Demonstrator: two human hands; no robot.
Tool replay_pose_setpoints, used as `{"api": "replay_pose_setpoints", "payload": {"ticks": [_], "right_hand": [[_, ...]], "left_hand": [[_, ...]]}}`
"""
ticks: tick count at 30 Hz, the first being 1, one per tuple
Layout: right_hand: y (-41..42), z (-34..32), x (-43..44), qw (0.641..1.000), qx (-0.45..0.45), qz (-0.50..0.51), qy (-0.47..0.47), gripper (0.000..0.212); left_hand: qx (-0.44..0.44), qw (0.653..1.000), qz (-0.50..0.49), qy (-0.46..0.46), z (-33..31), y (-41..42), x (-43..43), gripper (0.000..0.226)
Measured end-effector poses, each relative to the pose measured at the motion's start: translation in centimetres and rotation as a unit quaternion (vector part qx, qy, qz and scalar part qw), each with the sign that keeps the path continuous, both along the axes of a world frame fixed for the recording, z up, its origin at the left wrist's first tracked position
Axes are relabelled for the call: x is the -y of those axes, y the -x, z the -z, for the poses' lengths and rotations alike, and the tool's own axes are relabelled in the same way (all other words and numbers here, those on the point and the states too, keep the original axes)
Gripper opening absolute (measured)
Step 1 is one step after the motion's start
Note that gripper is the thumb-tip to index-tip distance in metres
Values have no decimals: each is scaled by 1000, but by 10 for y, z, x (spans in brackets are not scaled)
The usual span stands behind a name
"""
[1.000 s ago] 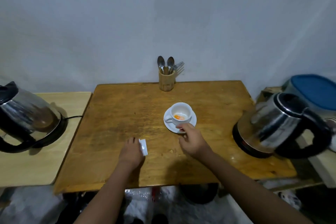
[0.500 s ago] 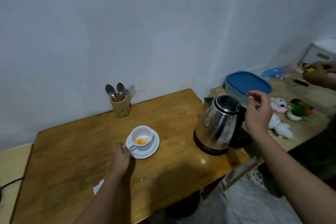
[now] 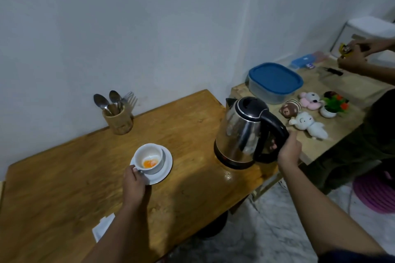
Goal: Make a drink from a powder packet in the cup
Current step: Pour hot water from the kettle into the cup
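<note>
— Where do we stand, and which way does the kettle point?

— We see one steel kettle upright on its base at the right end of the wooden table, spout toward the wall, black handle toward us. One white cup sits upright on one saucer mid-table, handle toward us, orange powder in its bottom.

— And our grips?

— Our right hand is wrapped around the kettle's handle, fingers curled through the loop. Our left hand pinches the cup's handle, grip narrow. A white packet lies by our left forearm, partly hidden.

— What else do we count?

— Two spoons and one fork in one wooden holder; three plush toys and one blue-lidded container on the side table.
</note>
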State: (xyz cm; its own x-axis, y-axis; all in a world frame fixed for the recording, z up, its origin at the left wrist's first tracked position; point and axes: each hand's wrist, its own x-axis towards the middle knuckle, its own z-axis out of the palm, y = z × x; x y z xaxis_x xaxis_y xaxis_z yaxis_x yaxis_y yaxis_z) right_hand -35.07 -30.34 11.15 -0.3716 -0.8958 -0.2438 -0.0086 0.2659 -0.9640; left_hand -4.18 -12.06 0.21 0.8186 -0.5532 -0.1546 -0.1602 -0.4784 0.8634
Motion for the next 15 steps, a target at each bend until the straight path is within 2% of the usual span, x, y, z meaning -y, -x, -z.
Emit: {"api": "replay_pose_setpoints", "payload": {"ticks": [7, 15], "right_hand": [[-14, -4, -3, 996, 49, 67, -28, 31], [-33, -23, 0, 995, 26, 97, -13, 34]], "left_hand": [[-19, 998, 54, 6, -6, -9, -9, 28], [-40, 996, 72, -18, -11, -21, -6, 28]]}}
